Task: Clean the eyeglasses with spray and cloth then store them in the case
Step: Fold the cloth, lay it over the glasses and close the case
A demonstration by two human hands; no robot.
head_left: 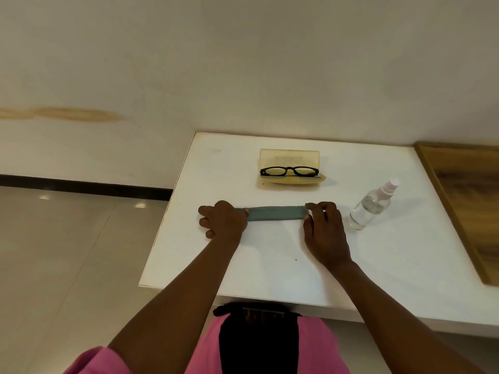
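Two hands are down on the white bench, each pinching one end of a grey-green cloth that's folded or rolled into a narrow strip lying flat between them. The left hand covers its end of the cloth completely, so how the fingers wrap it is hard to make out; the right hand has its fingers closed on the other end, thumb underneath.

Behind the cloth, an open yellowish case sits with black glasses resting in its lower half, lenses facing the camera, arms mostly hidden. A clear spray bottle stands just right of the right hand, apart from it. A wooden board at the right is cut off by the edge. Pink sleeves show at the bottom.
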